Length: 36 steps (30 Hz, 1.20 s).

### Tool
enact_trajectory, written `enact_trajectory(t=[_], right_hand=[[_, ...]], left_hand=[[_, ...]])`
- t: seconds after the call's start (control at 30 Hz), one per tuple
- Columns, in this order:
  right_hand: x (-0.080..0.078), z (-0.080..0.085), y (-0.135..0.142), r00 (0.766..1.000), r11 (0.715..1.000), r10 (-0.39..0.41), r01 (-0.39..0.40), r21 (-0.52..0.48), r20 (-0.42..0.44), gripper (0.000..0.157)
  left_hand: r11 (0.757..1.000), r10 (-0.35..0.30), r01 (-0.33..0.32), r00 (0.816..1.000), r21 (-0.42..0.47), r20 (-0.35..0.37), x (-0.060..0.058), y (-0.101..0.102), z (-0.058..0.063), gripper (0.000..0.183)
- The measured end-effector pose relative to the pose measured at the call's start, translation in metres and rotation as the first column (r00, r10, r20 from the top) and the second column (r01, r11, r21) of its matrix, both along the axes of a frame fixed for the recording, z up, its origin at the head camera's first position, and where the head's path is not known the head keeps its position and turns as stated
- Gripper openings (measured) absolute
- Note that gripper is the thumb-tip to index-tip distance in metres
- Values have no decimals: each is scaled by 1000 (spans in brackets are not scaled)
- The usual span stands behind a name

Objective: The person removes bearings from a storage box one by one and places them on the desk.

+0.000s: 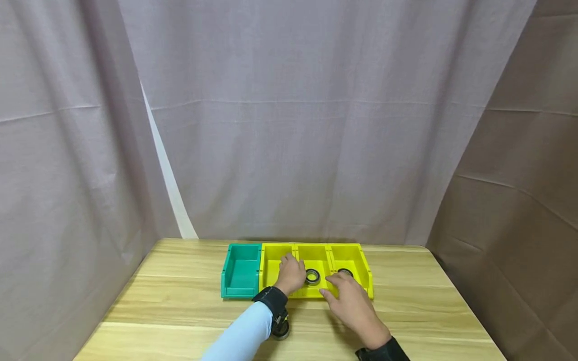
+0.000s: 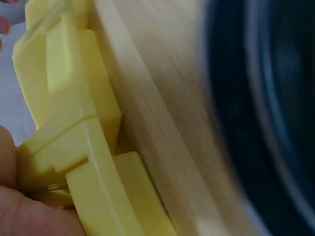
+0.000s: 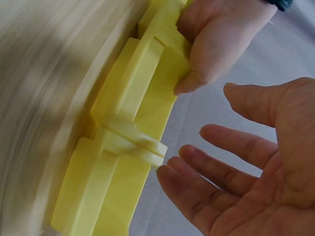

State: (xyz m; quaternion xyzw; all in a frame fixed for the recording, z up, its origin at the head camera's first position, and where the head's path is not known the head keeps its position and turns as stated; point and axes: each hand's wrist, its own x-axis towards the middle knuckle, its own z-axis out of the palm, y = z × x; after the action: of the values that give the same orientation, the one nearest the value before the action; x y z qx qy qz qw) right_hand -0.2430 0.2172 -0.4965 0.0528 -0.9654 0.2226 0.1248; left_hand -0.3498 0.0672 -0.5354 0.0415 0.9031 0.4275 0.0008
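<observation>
A row of bins stands on the table: one green bin (image 1: 241, 271) and three yellow bins (image 1: 316, 252). My left hand (image 1: 291, 275) reaches into the leftmost yellow bin; its fingertips and anything between them are hidden. My right hand (image 1: 354, 301), fingers spread and holding nothing, hovers at the front of the right-hand yellow bins. A ring-shaped bearing (image 1: 312, 283) lies in the middle yellow bin. Another bearing (image 1: 345, 271) shows partly in the right one, behind my right fingers. Below my left wrist sits a bearing (image 1: 281, 335), partly covered by the wrist strap.
The wooden table (image 1: 406, 301) extends around the bins. Grey curtains (image 1: 289, 150) hang behind and on both sides. A large dark round shape (image 2: 275, 118), blurred and close to the camera, fills the right of the left wrist view.
</observation>
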Motion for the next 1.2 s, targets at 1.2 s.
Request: enact_trajectory(t=[1.2], right_hand=[[-69, -35, -47, 992, 986, 105, -96, 133, -64, 16]], left_hand=[[988, -46, 44, 999, 148, 15, -8, -4, -13, 57]])
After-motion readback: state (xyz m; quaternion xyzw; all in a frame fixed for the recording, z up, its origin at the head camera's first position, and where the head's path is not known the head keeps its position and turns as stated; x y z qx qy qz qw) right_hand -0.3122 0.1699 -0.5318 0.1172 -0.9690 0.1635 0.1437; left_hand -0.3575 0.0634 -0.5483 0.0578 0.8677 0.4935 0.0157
